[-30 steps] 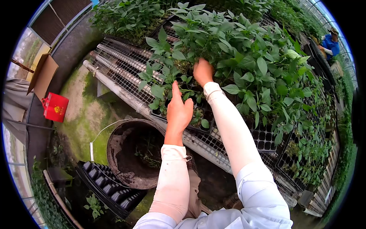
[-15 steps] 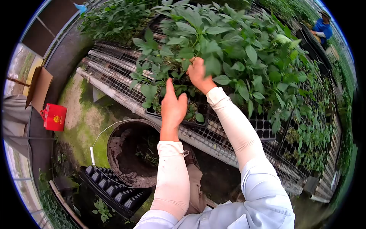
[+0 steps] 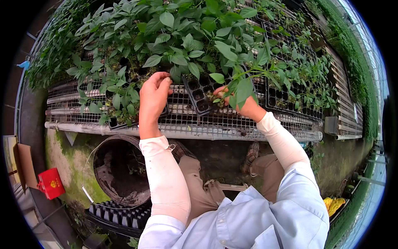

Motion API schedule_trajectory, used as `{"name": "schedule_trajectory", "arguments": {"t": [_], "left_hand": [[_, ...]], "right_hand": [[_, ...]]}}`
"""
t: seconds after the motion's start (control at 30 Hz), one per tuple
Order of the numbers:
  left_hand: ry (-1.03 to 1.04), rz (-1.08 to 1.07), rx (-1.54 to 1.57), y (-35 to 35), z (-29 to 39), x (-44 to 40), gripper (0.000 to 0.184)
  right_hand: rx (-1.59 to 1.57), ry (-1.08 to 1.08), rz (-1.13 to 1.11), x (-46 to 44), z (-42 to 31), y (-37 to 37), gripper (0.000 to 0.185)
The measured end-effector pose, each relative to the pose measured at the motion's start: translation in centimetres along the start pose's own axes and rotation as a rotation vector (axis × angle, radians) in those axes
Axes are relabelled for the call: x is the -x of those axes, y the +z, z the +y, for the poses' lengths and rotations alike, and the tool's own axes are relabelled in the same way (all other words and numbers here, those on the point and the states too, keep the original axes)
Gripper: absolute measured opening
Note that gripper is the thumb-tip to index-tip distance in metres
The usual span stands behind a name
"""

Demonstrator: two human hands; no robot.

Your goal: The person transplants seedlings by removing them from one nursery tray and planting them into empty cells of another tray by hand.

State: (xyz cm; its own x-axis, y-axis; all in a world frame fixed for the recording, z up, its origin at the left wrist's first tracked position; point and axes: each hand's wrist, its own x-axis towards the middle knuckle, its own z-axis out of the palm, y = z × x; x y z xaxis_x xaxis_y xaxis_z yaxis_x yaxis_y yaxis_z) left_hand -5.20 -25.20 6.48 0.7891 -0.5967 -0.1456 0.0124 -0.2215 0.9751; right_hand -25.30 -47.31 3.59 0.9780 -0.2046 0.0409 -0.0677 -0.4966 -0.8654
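Observation:
My right hand (image 3: pixel 244 106) is closed around a leafy green seedling (image 3: pixel 244 89), whose leaves cover part of the fingers. It hovers over the front of a black cell tray (image 3: pixel 203 106) with several bare cells. To the left, my left hand (image 3: pixel 152 97) is held above the mesh bench, thumb and forefinger pinched together. Whether anything small is between them cannot be made out. Close beside that hand, more seedlings (image 3: pixel 118 99) grow in another black tray, and a dense mass of plants (image 3: pixel 186 45) stands just beyond both hands.
A mesh bench (image 3: pixel 182 124) with a pale front pipe carries the trays. Below its left part stands a dark bucket (image 3: pixel 99 159) with a wire handle, beside stacked black trays (image 3: pixel 120 216). A red box (image 3: pixel 51 183) lies far left; yellow material (image 3: pixel 333 205) lies lower right.
The view has swung rightward. My hands have moved apart, the right one to the right with a seedling now in it. The left forefinger, extended before, is now bent toward the thumb.

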Motion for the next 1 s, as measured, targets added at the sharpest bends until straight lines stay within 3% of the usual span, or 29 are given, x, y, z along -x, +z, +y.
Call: {"name": "schedule_trajectory", "arguments": {"t": [0.03, 0.07, 0.1, 0.2, 0.27, 0.33, 0.37, 0.4, 0.47, 0.5, 0.6, 0.63, 0.8, 0.9, 0.93, 1.0], "left_hand": [[-0.045, -0.035, -0.049, 1.0, 0.8, 0.1, 0.03], [-0.025, -0.084, -0.062, 1.8, 0.6, -0.1, 0.03], [0.002, -0.123, -0.05, 2.6, 0.2, -0.3, 0.031], [0.027, -0.178, -0.138, 4.1, -0.2, -1.0, 0.032], [0.022, -0.193, -0.237, 4.9, 0.0, -1.4, 0.033], [0.005, -0.176, -0.316, 5.6, 0.3, -1.6, 0.033], [-0.003, -0.154, -0.293, 6.2, 0.6, -1.5, 0.032], [0.001, -0.153, -0.294, 6.6, 0.6, -1.8, 0.032], [0.016, -0.162, -0.283, 7.5, 0.3, -2.0, 0.032], [0.003, -0.169, -0.28, 8.0, 0.3, -2.1, 0.033], [0.067, -0.183, -0.249, 9.5, -2.0, -3.0, 0.035], [0.01, -0.158, -0.26, 10.0, -0.5, -2.2, 0.034], [0.035, -0.282, -0.312, 11.7, -0.6, -3.1, 0.034], [0.068, -0.317, -0.375, 12.3, -0.4, -3.1, 0.037], [0.069, -0.321, -0.381, 12.5, -0.4, -3.2, 0.037], [0.07, -0.33, -0.427, 13.0, -0.7, -3.3, 0.037]], "right_hand": [[-0.09, 0.113, 0.038, 0.3, 3.0, -1.3, 0.023], [0.049, -0.064, 0.095, 0.5, 4.7, -2.8, 0.024], [0.196, -0.064, 0.111, 0.3, 9.3, -5.0, 0.021], [0.286, -0.035, 0.157, -1.0, 8.3, -8.5, 0.02], [0.332, 0.097, 0.16, -2.0, 8.6, -9.5, 0.022], [0.733, -0.348, 0.264, -3.2, 10.8, -10.0, 0.028], [0.878, -0.296, 0.191, -4.0, 12.2, -10.1, 0.03], [0.879, -0.298, 0.195, -4.4, 13.5, -10.2, 0.03], [0.818, 0.126, 0.074, -5.0, 13.1, -9.1, 0.029], [0.68, 0.096, 0.175, -4.9, 13.8, -8.5, 0.029], [0.643, 0.171, 0.122, -6.4, 11.5, -8.8, 0.029], [0.588, 0.014, 0.149, -6.3, 12.3, -9.3, 0.029], [0.423, -0.122, 0.205, -4.8, 14.7, -11.8, 0.028], [0.264, 0.235, 0.296, -4.5, 11.3, -12.4, 0.015], [0.259, 0.236, 0.301, -4.8, 11.8, -12.1, 0.015], [0.542, -0.239, 0.585, -5.2, 12.6, -12.0, 0.014]]}}
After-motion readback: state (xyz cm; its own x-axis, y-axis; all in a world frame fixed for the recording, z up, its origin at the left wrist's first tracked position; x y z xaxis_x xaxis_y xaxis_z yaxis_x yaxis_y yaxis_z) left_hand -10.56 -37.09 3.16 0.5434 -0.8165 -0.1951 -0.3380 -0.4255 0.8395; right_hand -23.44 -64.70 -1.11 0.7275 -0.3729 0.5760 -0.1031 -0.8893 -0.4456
